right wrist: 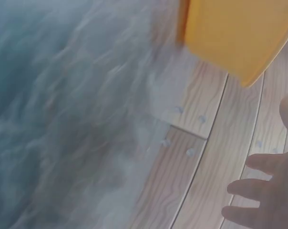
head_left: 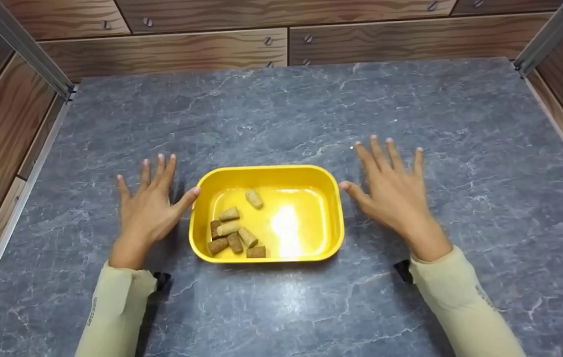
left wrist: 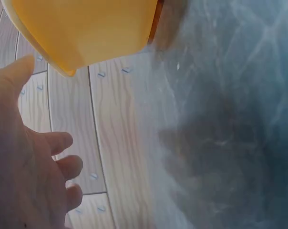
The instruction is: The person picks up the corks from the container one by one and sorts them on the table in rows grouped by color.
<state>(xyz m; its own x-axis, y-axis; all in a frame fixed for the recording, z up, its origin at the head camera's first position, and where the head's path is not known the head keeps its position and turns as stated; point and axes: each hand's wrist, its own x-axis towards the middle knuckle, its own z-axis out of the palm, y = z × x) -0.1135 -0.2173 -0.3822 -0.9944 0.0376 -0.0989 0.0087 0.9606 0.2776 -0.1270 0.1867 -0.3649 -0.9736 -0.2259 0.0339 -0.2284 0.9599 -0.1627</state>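
A yellow rectangular tub (head_left: 266,170) with rounded corners sits on the grey marbled table. Inside, toward its left, lie several cork-like plugs, some pale (head_left: 229,213) and some darker brown (head_left: 218,246). My left hand (head_left: 148,210) is spread out flat on the tub's left, its thumb tip right at the rim. On the other side my right hand (head_left: 396,198) has its fingers fanned, the thumb pointing toward the right rim. Neither hand holds anything. Both wrist views show the tub's outer wall (left wrist: 106,33) near the thumb, with the fingers extended.
The marbled tabletop (head_left: 281,114) reaches back to a wood-patterned wall (head_left: 212,49). Metal frame posts (head_left: 38,54) stand at the back corners, and similar wood-patterned panels (head_left: 8,134) line the sides.
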